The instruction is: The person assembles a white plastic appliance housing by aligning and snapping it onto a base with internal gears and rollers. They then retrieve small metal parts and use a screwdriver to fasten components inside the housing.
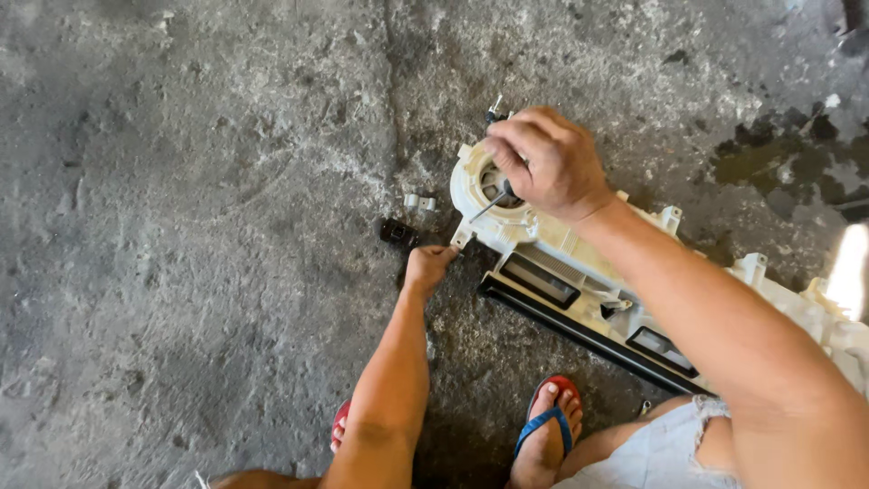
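The cream plastic blower housing [579,272] lay on the concrete floor [181,226] before your sandalled feet; it looked rigid, light and brittle at its tabs. Your right hand [548,163] clenched a screwdriver [493,203] over the round opening, while your left hand [429,266] pinched the corner tab [463,239], best gripped there.
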Available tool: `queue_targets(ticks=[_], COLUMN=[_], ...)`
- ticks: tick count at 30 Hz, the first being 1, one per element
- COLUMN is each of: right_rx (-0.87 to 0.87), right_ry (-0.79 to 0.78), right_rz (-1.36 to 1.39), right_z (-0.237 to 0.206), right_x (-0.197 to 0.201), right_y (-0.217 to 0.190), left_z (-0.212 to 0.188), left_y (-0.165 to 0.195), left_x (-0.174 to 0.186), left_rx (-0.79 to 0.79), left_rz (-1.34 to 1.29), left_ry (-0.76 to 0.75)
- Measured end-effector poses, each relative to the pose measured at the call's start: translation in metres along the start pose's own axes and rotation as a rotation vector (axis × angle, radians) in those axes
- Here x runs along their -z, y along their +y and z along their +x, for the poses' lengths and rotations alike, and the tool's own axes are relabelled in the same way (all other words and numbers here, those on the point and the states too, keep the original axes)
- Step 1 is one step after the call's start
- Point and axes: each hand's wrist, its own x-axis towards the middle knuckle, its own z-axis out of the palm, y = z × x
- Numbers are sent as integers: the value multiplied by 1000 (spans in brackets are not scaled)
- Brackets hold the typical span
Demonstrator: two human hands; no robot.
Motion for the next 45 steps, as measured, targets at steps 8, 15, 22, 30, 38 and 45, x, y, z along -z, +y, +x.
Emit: queue_targets(ticks=[8, 15, 22, 30, 38, 45], right_rx=[270, -277, -52, 143, -346, -196], right_ry=[-203, -484, -593, -514, -584, -503], right_rz=[42, -321, -353, -190, -448, -352], right_z=[-4, 2, 1, 1, 13, 15], right_x=[24, 52, 77, 64, 70, 61], right_y=[1, -71, -66, -55, -77, -63], left_z=[-22, -22, -21, -27, -18, 2], left_y=[12, 11, 5, 15, 39, 45], left_x=[-31, -33, -31, 11, 15, 17], left_rx=[-29, -164, -224, 107, -2, -19], left_rz=[610, 756, 305, -1088, -1205, -1136], left_ry=[201, 222, 270, -161, -305, -247])
